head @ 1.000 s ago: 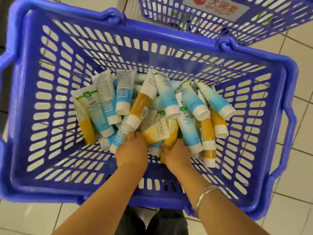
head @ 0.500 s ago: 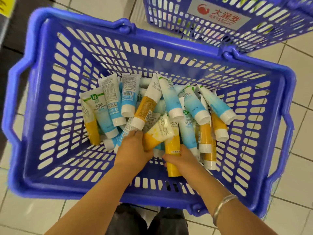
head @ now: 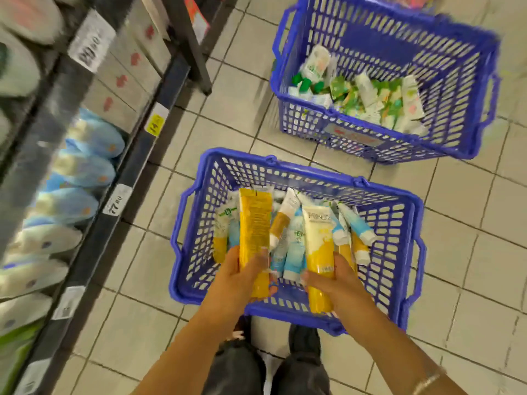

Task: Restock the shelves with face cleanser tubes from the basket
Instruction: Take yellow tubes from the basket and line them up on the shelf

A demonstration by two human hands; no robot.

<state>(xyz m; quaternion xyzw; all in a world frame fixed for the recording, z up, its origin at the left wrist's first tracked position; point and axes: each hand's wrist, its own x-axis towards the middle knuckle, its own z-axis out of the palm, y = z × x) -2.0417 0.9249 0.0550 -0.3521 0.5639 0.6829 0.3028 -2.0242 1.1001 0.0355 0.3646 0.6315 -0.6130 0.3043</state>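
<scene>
Both hands are full: our left hand [head: 242,273] grips a yellow tube [head: 253,223], our right hand [head: 332,280] a white-and-yellow tube [head: 318,238], both above the basket [head: 410,252]. We judge a loose hold could drop one while swinging toward the shelves [head: 94,212].

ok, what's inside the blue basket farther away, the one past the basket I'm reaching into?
The far basket holds a loose heap of green-and-white packs, some with green caps. It's blurred, so labels are unreadable, and whatever lies under the heap is covered.
</scene>
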